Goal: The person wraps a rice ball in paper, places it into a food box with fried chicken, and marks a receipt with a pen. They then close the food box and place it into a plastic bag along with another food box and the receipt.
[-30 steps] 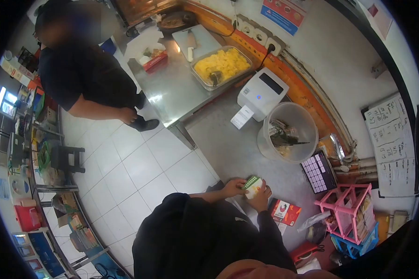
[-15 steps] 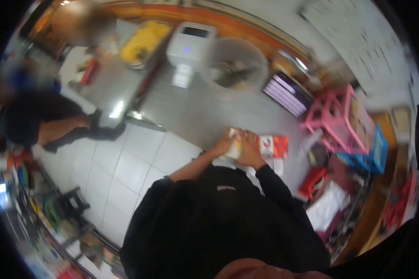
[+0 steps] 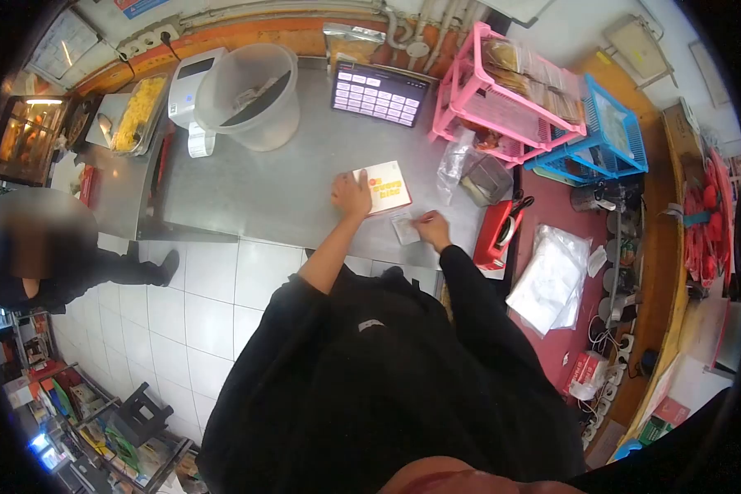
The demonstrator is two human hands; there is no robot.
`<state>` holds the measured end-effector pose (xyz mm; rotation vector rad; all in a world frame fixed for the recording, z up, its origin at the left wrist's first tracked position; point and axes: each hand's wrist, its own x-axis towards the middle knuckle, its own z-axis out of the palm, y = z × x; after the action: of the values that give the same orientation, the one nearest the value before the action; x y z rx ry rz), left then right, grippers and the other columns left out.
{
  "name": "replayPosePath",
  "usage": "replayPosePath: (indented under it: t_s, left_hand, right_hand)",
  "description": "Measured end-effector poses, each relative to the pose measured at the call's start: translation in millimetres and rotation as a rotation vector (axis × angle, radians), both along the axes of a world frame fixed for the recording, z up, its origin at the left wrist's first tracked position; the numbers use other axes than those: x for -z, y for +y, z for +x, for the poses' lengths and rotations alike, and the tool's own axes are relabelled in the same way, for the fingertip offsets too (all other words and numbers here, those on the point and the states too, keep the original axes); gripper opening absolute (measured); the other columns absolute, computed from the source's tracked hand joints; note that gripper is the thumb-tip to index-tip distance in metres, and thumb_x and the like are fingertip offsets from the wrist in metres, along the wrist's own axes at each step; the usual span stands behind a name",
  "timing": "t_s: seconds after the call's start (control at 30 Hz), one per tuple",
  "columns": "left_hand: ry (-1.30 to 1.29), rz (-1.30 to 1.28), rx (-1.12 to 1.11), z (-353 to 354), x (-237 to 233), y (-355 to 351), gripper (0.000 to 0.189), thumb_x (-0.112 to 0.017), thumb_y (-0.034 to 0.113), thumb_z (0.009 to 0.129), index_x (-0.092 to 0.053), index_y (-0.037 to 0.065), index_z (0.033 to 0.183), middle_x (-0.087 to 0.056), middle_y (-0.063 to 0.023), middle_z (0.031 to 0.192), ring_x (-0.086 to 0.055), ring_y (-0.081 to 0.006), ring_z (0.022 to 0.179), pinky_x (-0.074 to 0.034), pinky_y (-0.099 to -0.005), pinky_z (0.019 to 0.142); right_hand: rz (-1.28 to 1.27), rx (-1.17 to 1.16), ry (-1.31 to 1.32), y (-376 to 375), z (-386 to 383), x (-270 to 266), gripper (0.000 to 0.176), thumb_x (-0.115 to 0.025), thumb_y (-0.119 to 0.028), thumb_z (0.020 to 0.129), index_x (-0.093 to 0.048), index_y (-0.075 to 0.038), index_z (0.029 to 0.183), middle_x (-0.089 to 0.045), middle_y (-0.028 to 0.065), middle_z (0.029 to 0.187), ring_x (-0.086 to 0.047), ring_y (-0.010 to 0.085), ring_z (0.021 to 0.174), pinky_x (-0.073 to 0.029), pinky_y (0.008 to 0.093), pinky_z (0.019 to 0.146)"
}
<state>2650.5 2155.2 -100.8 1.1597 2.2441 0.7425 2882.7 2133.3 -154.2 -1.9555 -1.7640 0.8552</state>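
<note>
A square white box with red sides and yellow-and-red lettering lies on the metal counter. My left hand holds it at its left edge, the fingers pressed along the side. Just below and to the right of the box is a small white paper slip, printing on it too small to read. My right hand pinches the right end of this slip between thumb and fingers, apart from the box.
A touchscreen tablet, a clear plastic bucket and a white label printer stand along the back. Pink stacked baskets, a red tape dispenser and white plastic bags are on the right. Another person is at left.
My hands were together around a pale item, with a red-and-white box to the right. Now they are apart, left on the box, right on the slip. The view has turned right.
</note>
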Motion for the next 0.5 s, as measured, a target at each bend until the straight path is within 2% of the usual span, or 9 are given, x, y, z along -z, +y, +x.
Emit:
replayPosePath:
  t_s: [0.03, 0.13, 0.23, 0.3, 0.37, 0.4, 0.47, 0.5]
  left_hand:
    - [0.161, -0.010, -0.033, 5.6, 7.4, -0.2, 0.053, -0.047, 0.051, 0.092, -0.045, 0.014, 0.130, -0.045, -0.0158, 0.131, -0.042, -0.0356, 0.120, -0.031, -0.0523, 0.095]
    - [0.230, 0.141, -0.078, 10.3, -1.8, -5.9, 0.052, -0.055, 0.046, 0.088, -0.046, 0.016, 0.131, -0.037, -0.0142, 0.136, -0.032, -0.0344, 0.126, -0.025, -0.0537, 0.098]
    - [0.159, 0.195, -0.145, 3.9, -16.3, -11.9, 0.052, -0.056, 0.047, 0.088, -0.047, 0.020, 0.132, -0.034, -0.0146, 0.140, -0.030, -0.0352, 0.129, -0.023, -0.0550, 0.101]
    - [0.202, 0.294, -0.102, -5.3, -22.4, -20.3, 0.052, -0.058, 0.043, 0.088, -0.047, 0.019, 0.132, -0.036, -0.0148, 0.139, -0.032, -0.0341, 0.128, -0.023, -0.0547, 0.101]
    - [0.228, 0.408, -0.057, -16.6, -27.7, -30.6, 0.051, -0.060, 0.038, 0.087, -0.047, 0.016, 0.131, -0.039, -0.0150, 0.136, -0.035, -0.0336, 0.126, -0.025, -0.0531, 0.100]
    - [0.234, 0.470, -0.036, -24.1, -29.1, -37.4, 0.050, -0.062, 0.034, 0.087, -0.048, 0.014, 0.131, -0.041, -0.0151, 0.133, -0.036, -0.0335, 0.124, -0.026, -0.0517, 0.100]
    - [0.203, 0.563, -0.039, -27.0, -34.8, -48.0, 0.046, -0.062, 0.029, 0.086, -0.050, 0.012, 0.127, -0.046, -0.0150, 0.129, -0.040, -0.0326, 0.122, -0.027, -0.0485, 0.100]
    - [0.170, 0.597, -0.061, -27.4, -39.5, -50.7, 0.043, -0.062, 0.027, 0.087, -0.051, 0.012, 0.125, -0.048, -0.0147, 0.128, -0.042, -0.0316, 0.121, -0.028, -0.0468, 0.100]
  right_hand:
    - [-0.107, -0.017, 0.008, -2.6, -8.5, -5.2, 0.027, -0.080, -0.019, 0.067, -0.059, -0.005, 0.079, -0.063, 0.0059, 0.072, -0.061, 0.0162, 0.066, -0.050, 0.0323, 0.064]
    - [-0.088, -0.059, 0.220, -5.1, -22.3, 3.4, 0.033, -0.079, -0.025, 0.065, -0.061, -0.003, 0.084, -0.065, 0.0147, 0.077, -0.065, 0.0287, 0.074, -0.051, 0.0364, 0.068]
    - [-0.152, -0.128, 0.341, -1.7, -12.3, 5.6, 0.033, -0.078, -0.007, 0.065, -0.058, -0.007, 0.091, -0.059, 0.0041, 0.074, -0.061, 0.0166, 0.065, -0.052, 0.0321, 0.053]
    - [-0.134, -0.298, 0.232, -1.0, 16.0, -13.4, 0.032, -0.073, -0.001, 0.068, -0.059, -0.007, 0.096, -0.063, 0.0069, 0.083, -0.061, 0.0135, 0.067, -0.051, 0.0311, 0.051]
    - [-0.293, -0.221, 0.389, 6.0, 43.6, -30.5, 0.033, -0.070, -0.004, 0.068, -0.066, -0.005, 0.101, -0.068, 0.0106, 0.099, -0.063, 0.0202, 0.097, -0.050, 0.0304, 0.083]
    - [-0.206, -0.229, 0.458, 6.8, 43.3, -55.6, 0.037, -0.069, -0.003, 0.070, -0.065, -0.005, 0.107, -0.066, 0.0109, 0.105, -0.062, 0.0194, 0.101, -0.049, 0.0301, 0.086]
    - [-0.029, -0.245, 0.586, 13.2, 25.7, -140.1, 0.045, -0.066, 0.001, 0.074, -0.062, -0.006, 0.118, -0.064, 0.0116, 0.116, -0.059, 0.0178, 0.109, -0.046, 0.0296, 0.091]
    - [-0.013, -0.285, 0.658, 15.0, 9.9, -165.0, 0.047, -0.064, 0.003, 0.076, -0.060, -0.005, 0.121, -0.059, 0.0124, 0.123, -0.056, 0.0194, 0.114, -0.044, 0.0290, 0.094]
